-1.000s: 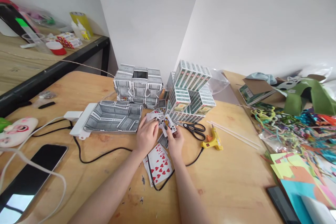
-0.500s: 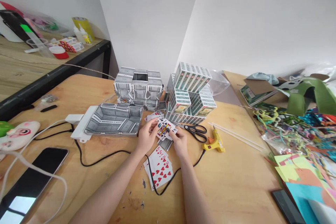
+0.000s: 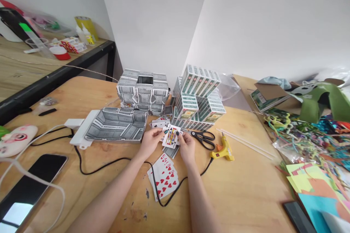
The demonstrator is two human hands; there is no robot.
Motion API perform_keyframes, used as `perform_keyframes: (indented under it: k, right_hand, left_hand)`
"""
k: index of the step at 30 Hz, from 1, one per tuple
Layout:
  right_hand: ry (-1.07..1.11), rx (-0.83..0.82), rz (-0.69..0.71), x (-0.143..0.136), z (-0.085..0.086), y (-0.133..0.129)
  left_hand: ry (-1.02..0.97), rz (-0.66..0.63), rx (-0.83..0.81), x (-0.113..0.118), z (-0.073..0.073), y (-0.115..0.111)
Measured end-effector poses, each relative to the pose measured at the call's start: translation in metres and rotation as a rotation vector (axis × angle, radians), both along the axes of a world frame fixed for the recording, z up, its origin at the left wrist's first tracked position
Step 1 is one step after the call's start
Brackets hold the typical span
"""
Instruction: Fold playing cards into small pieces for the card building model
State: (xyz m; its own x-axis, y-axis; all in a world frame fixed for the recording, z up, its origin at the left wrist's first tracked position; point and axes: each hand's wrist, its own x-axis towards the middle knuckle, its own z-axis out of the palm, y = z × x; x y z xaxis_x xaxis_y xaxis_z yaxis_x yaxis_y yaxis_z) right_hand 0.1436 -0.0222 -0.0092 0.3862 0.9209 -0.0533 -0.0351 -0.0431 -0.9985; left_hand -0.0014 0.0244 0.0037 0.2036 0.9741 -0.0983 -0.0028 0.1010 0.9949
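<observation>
Both hands hold face-up playing cards [image 3: 171,137] above the table, a jack on top. My left hand [image 3: 150,141] pinches their left edge, and my right hand [image 3: 187,146] grips the right edge. Below lie fanned heart cards [image 3: 164,177] crossed by a black cord, with face-down cards [image 3: 171,151] just above the fan. More cards [image 3: 160,123] lie behind my left hand. An open tray made of cards [image 3: 117,125] is left of my hands, and a larger card-covered structure [image 3: 143,91] stands behind it. Card boxes [image 3: 199,94] are stacked behind my right hand.
Black-handled scissors [image 3: 203,139] and a yellow glue gun [image 3: 224,149] lie to the right, near white sticks [image 3: 246,142]. A white power strip [image 3: 84,131] and a phone [image 3: 32,189] are at left. Craft materials [image 3: 308,134] cover the far right.
The held cards have turned more upright and the jack now shows whole. My left hand has shifted slightly left. The view has moved a little.
</observation>
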Motion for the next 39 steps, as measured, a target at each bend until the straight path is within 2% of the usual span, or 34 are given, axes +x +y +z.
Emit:
perform_keyframes:
  k: [7,16,22,39]
  right_hand:
    - [0.159,-0.014,0.136,-0.0023,0.0089,-0.0018]
    - [0.146,-0.018,0.124,-0.0011,0.0087,-0.0002]
    - [0.155,-0.033,0.171,-0.0003,0.0079,0.0002]
    - [0.104,-0.080,0.170,0.0029,0.0034,0.0024]
  left_hand:
    - [-0.010,0.015,-0.010,0.0005,-0.0019,0.0004]
    - [-0.054,-0.008,-0.071,0.0012,-0.0030,0.0005]
    - [-0.076,0.000,-0.117,0.0020,-0.0026,-0.0007]
    - [-0.026,-0.018,-0.066,0.0007,-0.0012,-0.0010]
